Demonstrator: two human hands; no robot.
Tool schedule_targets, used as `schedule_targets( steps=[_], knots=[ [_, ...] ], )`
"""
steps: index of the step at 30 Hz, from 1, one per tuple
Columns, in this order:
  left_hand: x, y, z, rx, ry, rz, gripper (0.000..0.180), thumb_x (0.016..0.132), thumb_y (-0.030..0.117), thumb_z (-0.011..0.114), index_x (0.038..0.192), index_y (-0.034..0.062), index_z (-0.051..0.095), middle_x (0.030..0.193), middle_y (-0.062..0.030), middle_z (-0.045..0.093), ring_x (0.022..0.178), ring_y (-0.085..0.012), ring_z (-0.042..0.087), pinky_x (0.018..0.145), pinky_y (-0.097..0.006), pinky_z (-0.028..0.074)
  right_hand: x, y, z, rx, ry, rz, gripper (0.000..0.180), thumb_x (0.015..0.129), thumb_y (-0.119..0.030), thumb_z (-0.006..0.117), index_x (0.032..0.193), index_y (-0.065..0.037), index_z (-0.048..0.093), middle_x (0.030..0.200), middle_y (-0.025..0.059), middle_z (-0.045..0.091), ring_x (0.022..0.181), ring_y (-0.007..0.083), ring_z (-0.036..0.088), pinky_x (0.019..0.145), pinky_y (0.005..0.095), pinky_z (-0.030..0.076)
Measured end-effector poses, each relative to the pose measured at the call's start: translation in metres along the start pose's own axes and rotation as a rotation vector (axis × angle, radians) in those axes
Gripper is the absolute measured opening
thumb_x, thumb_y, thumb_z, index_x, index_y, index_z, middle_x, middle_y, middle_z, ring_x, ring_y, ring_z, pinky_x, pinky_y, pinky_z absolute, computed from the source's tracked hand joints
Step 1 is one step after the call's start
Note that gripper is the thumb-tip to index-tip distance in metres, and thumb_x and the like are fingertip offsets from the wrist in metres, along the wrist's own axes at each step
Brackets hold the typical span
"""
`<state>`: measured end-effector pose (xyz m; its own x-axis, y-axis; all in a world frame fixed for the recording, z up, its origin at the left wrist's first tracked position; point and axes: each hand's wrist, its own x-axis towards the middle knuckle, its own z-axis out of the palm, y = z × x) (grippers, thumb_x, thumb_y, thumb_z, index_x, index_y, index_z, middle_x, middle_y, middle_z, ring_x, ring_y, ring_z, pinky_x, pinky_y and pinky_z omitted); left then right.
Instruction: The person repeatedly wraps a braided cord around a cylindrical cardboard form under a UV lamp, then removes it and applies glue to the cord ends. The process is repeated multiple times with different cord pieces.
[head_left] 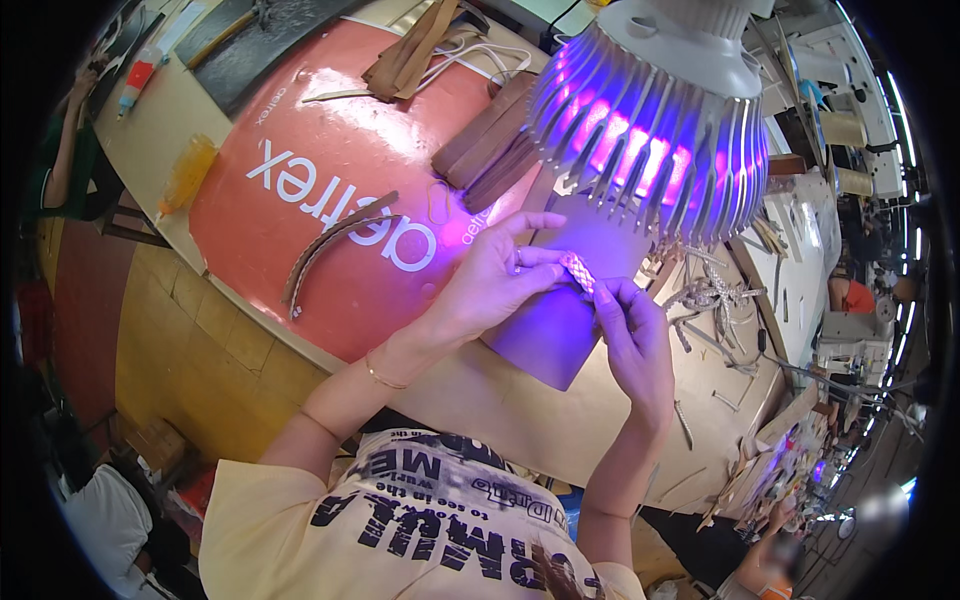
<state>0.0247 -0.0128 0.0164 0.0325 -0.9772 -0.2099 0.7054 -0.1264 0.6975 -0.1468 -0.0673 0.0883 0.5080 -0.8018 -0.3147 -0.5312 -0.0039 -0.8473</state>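
A short braided strip, lit pink and purple, is stretched between my two hands. My left hand pinches its upper left end with thumb and forefinger, the other fingers partly extended. At the lower right end, my right hand grips it between thumb and bent fingers. Both hands are over a smooth flat sheet that glows violet. Just above them hangs a large finned lamp giving off purple light.
A red printed sheet covers the table's left part, bearing a braided strap and stacked brown strips. Braided cords lie on the right. A red-and-white bottle stands far left, near another person's arm.
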Motion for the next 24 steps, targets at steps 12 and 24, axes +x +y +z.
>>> schedule_targets(
  steps=[12,24],
  knots=[
    [-0.0031,0.0012,0.0015,-0.031,0.016,0.007,0.050,0.090,-0.003,0.062,0.134,-0.0032,0.039,0.104,-0.0160,0.069,0.092,-0.0149,0.068,0.082,-0.025,0.056,0.0024,-0.0017,0.0021,-0.053,0.004,0.005,0.023,0.101,-0.016,0.051,0.096,0.004,0.061,0.076,-0.0008,0.057,0.069,0.0056,0.050,0.063,0.0227,0.042],
    [-0.0021,0.0061,-0.0034,-0.057,0.028,-0.057,0.051,0.090,0.000,0.063,0.135,-0.0042,0.039,0.100,-0.0167,0.070,0.088,-0.0170,0.069,0.081,-0.026,0.056,0.0004,0.0010,0.0061,-0.073,0.073,-0.001,0.021,0.096,-0.014,0.057,0.096,0.005,0.066,0.068,0.0015,0.057,0.062,0.0060,0.045,0.055,0.0257,0.039]
  ],
)
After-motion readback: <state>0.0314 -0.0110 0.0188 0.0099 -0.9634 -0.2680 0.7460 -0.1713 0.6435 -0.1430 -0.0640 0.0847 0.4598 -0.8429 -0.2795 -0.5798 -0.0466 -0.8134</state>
